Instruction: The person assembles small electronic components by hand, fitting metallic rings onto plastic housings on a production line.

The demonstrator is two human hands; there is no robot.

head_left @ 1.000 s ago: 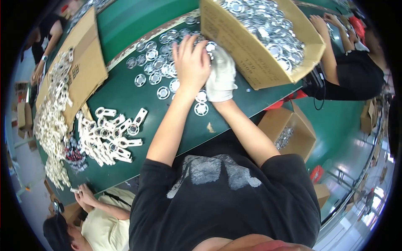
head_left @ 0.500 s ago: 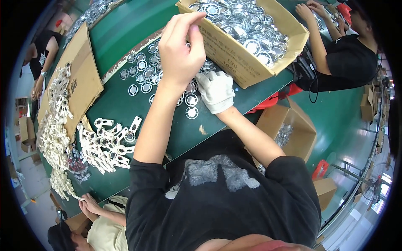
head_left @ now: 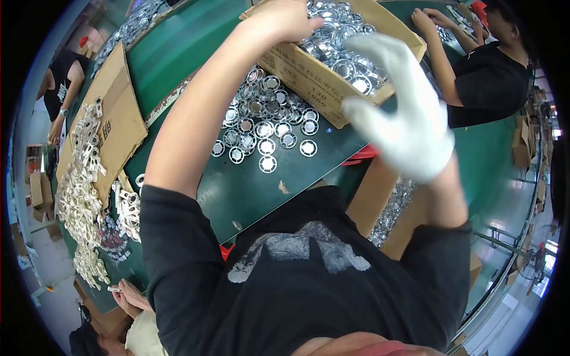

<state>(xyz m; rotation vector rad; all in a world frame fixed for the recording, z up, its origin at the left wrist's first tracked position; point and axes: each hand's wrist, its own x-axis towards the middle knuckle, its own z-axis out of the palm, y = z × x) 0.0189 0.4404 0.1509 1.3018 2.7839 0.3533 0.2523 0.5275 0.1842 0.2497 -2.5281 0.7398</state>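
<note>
My bare left hand [head_left: 288, 21] is at the upper left end of a cardboard box [head_left: 309, 80], one finger reaching over its contents. The top edge of the picture cuts the hand off, so its grip is hidden. My right hand [head_left: 412, 118], in a white glove, is raised at the box's near right side, blurred by motion, with thumb and fingers spread and nothing visible in it. Shiny round metal discs [head_left: 341, 35] fill the box. Beside it, a pile of similar spoked discs [head_left: 267, 113] lies on the green table [head_left: 249, 196] below my left forearm.
White plastic parts [head_left: 83, 202] are heaped at the left by a leaning cardboard sheet [head_left: 119, 113]. An open carton [head_left: 371, 193] with metal pieces stands below the table's right edge. Co-workers sit at the upper right [head_left: 487, 83] and lower left [head_left: 142, 332]; another person is far left.
My left hand has moved up to the box's end. My gloved right hand has left the disc pile and risen to the right, its fingers spreading. More discs now show on the table.
</note>
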